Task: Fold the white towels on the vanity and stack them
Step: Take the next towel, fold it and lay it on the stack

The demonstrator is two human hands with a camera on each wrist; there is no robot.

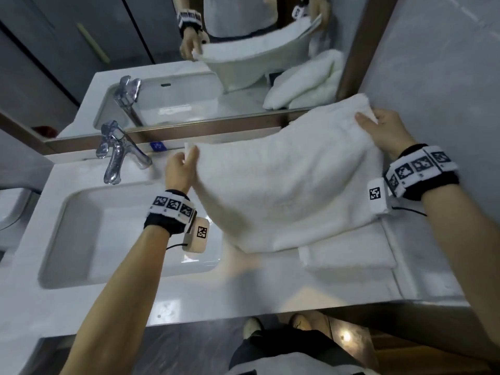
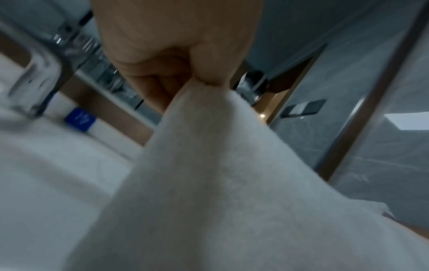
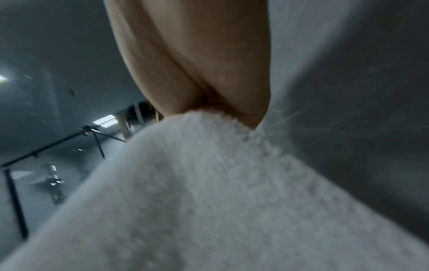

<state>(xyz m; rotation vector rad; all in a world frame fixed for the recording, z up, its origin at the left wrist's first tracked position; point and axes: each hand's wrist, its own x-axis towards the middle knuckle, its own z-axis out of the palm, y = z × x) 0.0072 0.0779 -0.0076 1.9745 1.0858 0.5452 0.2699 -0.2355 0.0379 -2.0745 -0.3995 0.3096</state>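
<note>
I hold a white towel (image 1: 286, 180) up over the right side of the vanity, stretched between both hands. My left hand (image 1: 182, 165) pinches its left top corner beside the faucet; in the left wrist view the left hand (image 2: 185, 69) has the towel (image 2: 209, 174) caught between thumb and fingers. My right hand (image 1: 378, 128) grips the right top corner close to the wall; the right wrist view shows the right hand (image 3: 209, 82) pinching the fluffy towel (image 3: 197, 192). A folded white towel (image 1: 349, 255) lies on the counter under the hanging edge, partly covered.
A white sink basin (image 1: 81, 239) takes up the left of the vanity counter (image 1: 243, 290), with a chrome faucet (image 1: 116, 152) behind it. A mirror (image 1: 189, 63) runs along the back, and a grey wall (image 1: 446, 77) stands close on the right. The counter's front edge is near my body.
</note>
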